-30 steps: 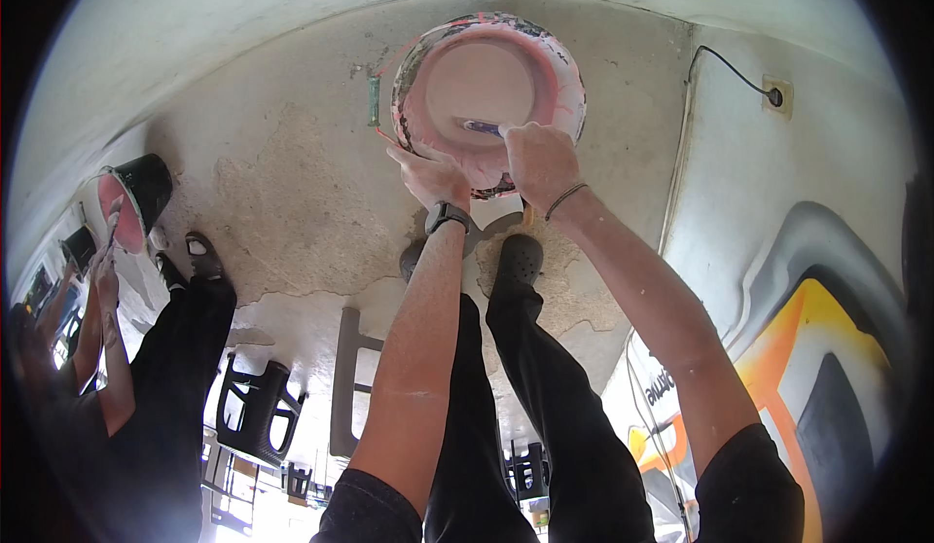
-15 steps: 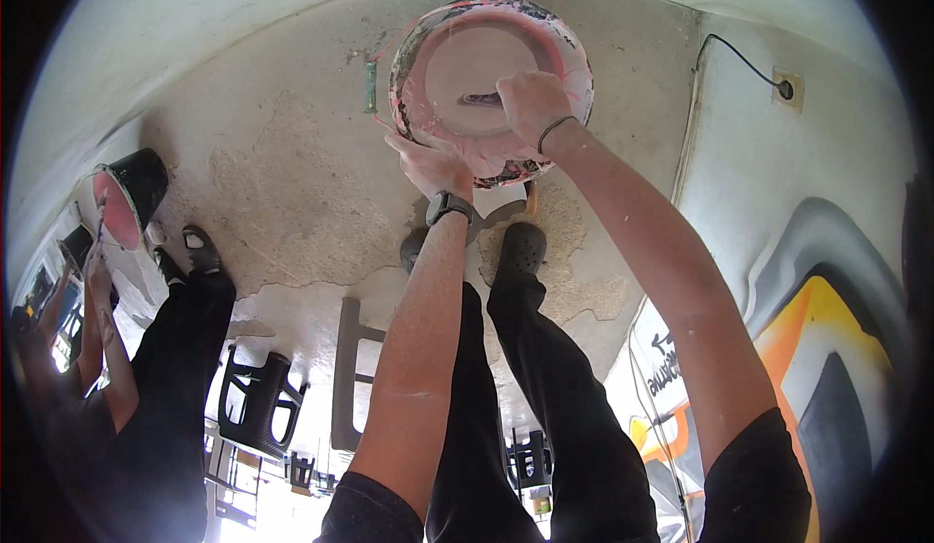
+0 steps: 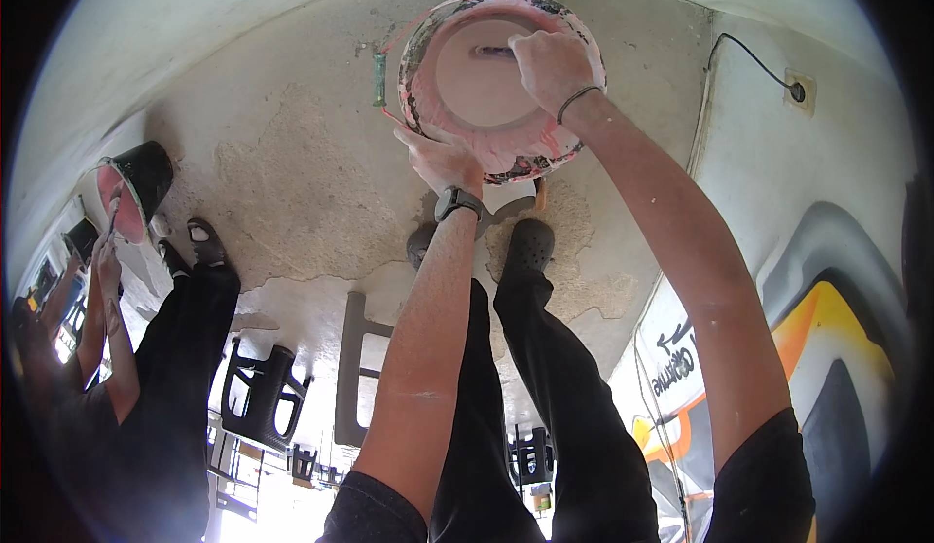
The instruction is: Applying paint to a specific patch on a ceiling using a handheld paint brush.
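Note:
A wide, paint-crusted bucket (image 3: pixel 421 87) of pale pink liquid (image 3: pixel 483 86) stands in front of me. My right hand (image 3: pixel 556 72) is closed on a dark purple-blue handled tool (image 3: pixel 496 53), whose far part dips into the liquid. My left hand (image 3: pixel 443 162) grips the bucket's lower left rim with curled fingers. A red handle with a green grip (image 3: pixel 379 80) sticks out at the bucket's left side.
A person (image 3: pixel 122 329) on the left holds a stick in another bucket (image 3: pixel 141 188) of pink paint. Plastic stools (image 3: pixel 258 397) stand on the worn concrete floor (image 3: pixel 272 173). A painted wall (image 3: pixel 798 163) with a plug and cable (image 3: pixel 796 90) runs along the right.
My right hand and tool have moved up toward the far side of the bucket. The bucket and my left hand appear slightly higher and further right in view.

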A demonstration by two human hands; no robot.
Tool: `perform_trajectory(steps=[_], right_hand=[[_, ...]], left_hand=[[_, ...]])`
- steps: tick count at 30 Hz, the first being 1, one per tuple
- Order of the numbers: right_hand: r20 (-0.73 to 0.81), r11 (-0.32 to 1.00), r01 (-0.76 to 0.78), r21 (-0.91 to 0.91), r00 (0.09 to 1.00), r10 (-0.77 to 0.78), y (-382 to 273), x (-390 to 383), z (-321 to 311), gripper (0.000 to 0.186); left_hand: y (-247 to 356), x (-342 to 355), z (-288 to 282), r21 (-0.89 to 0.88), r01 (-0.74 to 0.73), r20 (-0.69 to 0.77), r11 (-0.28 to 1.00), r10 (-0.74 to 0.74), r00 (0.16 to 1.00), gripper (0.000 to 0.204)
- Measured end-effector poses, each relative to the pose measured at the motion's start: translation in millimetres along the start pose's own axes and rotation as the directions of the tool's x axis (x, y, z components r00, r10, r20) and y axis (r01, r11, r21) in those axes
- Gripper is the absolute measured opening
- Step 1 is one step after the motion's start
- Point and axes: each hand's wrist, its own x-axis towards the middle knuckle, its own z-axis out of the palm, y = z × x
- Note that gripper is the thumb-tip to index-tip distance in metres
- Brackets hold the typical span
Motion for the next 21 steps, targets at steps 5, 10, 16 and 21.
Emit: perform_trajectory(steps=[5,10,16,21], right_hand=[[-0.089,0.998,-0.014,-0.063,0.996,0.008,5.5,-2.5,-10.0,0.014],[-0.137,0.994,-0.008,-0.108,0.991,-0.007,-4.8,-4.0,-17.6,0.012],[-0.078,0.999,-0.021,-0.03,0.997,0.018,-24.6,-25.0,16.1,0.027],[-0.032,1.0,-0.015,-0.005,0.999,0.015,-47.8,-50.0,35.6,0.028]], left_hand=[[5.6,-1.6,-1.6,-0.039,0.008,0.037,0.999,-0.006,0.999,0.037],[-1.4,0.3,1.5,-0.048,0.002,0.026,0.999,-0.001,1.0,0.034],[-0.9,0.9,0.6,-0.044,0.001,0.015,0.999,-0.001,1.0,0.034],[0.7,0.1,-1.7,-0.048,-0.005,0.045,0.999,0.007,0.999,0.046]])
